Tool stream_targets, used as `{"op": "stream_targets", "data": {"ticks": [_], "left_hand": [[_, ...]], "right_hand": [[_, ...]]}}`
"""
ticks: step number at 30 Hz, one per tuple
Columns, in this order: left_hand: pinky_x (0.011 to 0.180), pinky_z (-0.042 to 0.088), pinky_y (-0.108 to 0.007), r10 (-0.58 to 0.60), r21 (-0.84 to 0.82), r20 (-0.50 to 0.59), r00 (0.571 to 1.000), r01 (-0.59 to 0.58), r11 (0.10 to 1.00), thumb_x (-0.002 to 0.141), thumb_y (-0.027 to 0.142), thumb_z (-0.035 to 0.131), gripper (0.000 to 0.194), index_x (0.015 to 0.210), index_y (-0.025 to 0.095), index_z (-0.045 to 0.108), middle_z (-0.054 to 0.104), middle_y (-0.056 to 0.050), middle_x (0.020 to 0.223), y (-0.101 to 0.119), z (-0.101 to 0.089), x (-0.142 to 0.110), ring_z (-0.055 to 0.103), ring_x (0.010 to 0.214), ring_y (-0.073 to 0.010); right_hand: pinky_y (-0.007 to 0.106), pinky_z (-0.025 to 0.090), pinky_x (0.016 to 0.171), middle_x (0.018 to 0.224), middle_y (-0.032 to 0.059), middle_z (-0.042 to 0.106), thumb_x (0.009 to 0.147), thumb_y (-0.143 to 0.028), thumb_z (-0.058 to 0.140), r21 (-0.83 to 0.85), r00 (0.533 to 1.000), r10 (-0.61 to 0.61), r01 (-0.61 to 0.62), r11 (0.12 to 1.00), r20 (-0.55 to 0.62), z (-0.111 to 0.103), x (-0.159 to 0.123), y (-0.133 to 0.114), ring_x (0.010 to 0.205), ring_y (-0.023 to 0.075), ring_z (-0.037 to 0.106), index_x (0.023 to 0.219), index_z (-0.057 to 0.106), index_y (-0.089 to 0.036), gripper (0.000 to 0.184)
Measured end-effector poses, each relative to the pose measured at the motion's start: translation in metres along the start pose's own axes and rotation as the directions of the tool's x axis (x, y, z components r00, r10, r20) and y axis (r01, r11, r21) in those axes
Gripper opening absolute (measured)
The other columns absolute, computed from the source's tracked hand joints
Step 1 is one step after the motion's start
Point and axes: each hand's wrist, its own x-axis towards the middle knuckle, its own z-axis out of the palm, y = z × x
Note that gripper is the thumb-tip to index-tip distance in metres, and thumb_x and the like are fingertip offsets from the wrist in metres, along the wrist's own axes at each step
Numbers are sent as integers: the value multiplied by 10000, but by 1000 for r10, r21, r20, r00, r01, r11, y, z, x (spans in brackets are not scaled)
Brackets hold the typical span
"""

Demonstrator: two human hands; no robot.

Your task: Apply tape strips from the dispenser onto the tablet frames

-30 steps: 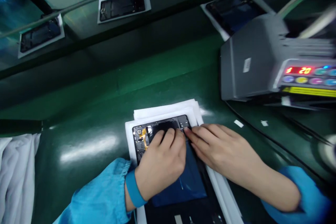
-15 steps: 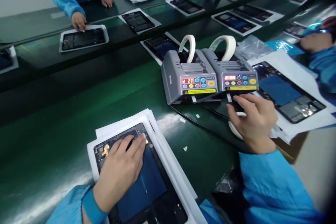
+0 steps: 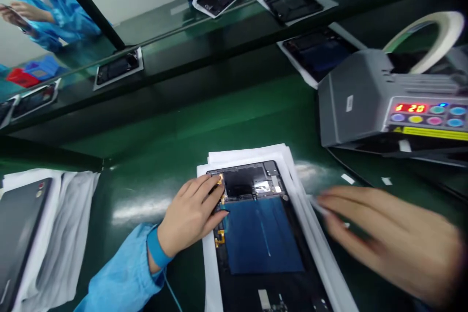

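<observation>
Looking down on the green counter point(image 3: 204, 117), a tape dispenser point(image 3: 353, 100) sits up at right, and a tablet housing point(image 3: 261, 236) lies on white paper point(image 3: 248, 155) by the front edge. The left hand point(image 3: 188, 214) is relaxed, fingertips point(image 3: 216, 181) on the housing's left edge, not gripping; the right hand point(image 3: 393, 241) is a blur beside the paper, grip impossible to tell.

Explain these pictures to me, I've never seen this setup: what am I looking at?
This view comes from a camera worn on the person's head, looking down at a green work surface. An opened tablet lies on white sheets, showing a blue panel and small gold-coloured parts. The left hand rests at the tablet's edge, holding nothing visible. The right hand is blurred; what it holds, if anything, cannot be told. The grey machine with a red display, carrying a tape roll, is a tape dispenser.
</observation>
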Motion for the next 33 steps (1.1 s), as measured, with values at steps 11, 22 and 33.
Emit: {"op": "stream_targets", "data": {"ticks": [11,22,33], "left_hand": [[924,455,-440,-88,-146,-121,989,70,987,878,442,475,499,1209,82,576,590,-151,1236,-4,31,-12,524,1109,-300],[903,430,-411,-91,-150,-140,986,70,986,877,421,450,489,1210,80,561,578,-142,1232,-1,37,-13,534,1057,-283],[906,437,-417,-99,-152,-148,984,76,985,882,404,447,470,1190,75,581,582,-138,1240,-2,38,-13,538,1054,-295]], "right_hand": [[265,485,628,907,33,680,858,-126,546,30,984,-137,135,990,116,102,81,-52,730,130,637,933,617,-149,106],[300,498,700,859,43,684,855,-121,565,36,968,-171,167,985,182,104,78,-54,789,166,640,896,633,-145,83],[293,436,618,897,44,656,879,-142,531,-38,947,-207,223,974,244,104,79,-54,760,164,588,925,647,-160,126]]}}
